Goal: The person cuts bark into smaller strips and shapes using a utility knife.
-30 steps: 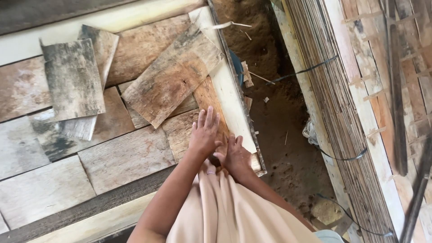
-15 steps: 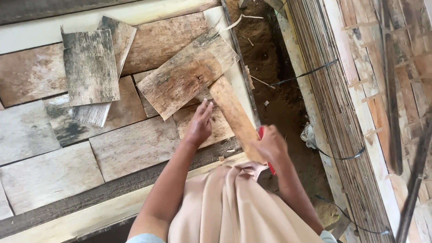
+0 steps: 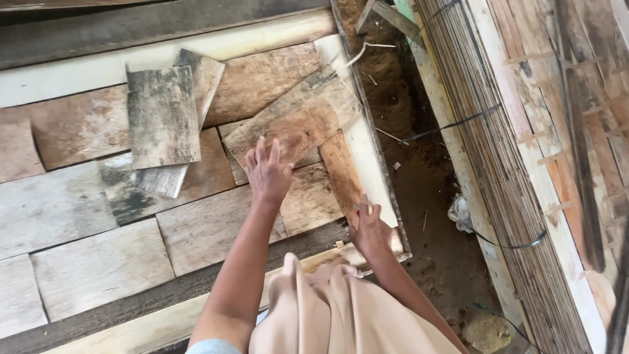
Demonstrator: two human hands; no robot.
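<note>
Left hand: your left hand (image 3: 267,172) lies flat, fingers spread, gripping nothing, palm down on the angled plank (image 3: 291,121).
Right hand: your right hand (image 3: 370,229) rests open on the pale frame rail (image 3: 367,157), holding nothing.
Laid: weathered boards (image 3: 98,262) fill the frame left of your left hand, edge to edge.
Left: 2 loose pieces, the angled plank and a dark board (image 3: 162,117) beyond your left hand, lie on top, not fitted.
Narrow strip: a slim orange board (image 3: 341,172) sits between your hands.

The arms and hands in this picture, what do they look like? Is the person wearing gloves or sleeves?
No gloves. The left hand and right hand are bare, with no rings, watch or bands that I can see. Both forearms are uncovered. A pale blue short sleeve shows at the left upper arm.
</note>
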